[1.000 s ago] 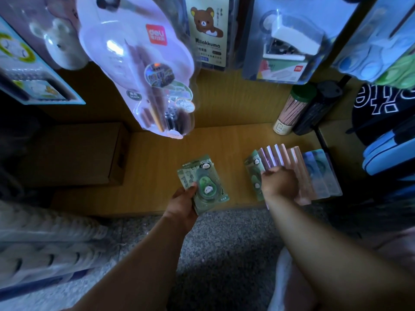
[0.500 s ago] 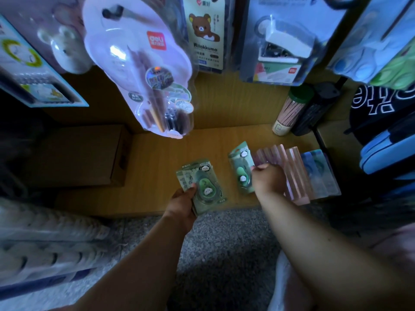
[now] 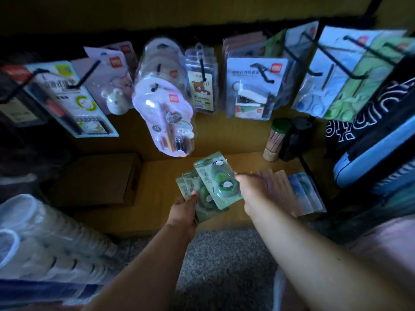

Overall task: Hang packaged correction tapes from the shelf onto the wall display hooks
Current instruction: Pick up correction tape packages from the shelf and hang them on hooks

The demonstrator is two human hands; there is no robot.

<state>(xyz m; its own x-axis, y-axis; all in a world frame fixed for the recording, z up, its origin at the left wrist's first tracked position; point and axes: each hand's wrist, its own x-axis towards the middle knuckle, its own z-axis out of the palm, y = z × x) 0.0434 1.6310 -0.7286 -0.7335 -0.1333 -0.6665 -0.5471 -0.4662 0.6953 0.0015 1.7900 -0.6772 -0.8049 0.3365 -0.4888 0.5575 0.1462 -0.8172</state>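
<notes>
Fingers of the right hand (image 3: 252, 190) pinch a green correction tape pack (image 3: 216, 179), which should slide squarely onto the stack (image 3: 202, 204) gripped by the left hand (image 3: 183, 212) at seven o'clock.

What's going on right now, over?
Left hand grips green tape packs. Right hand holds another green pack over them. Hooks above already crowded, over.

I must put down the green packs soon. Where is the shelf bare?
Bare shelf lies between the cardboard box and the left hand. Right of the right hand, fanned packs crowd it; a jar stands behind.
</notes>
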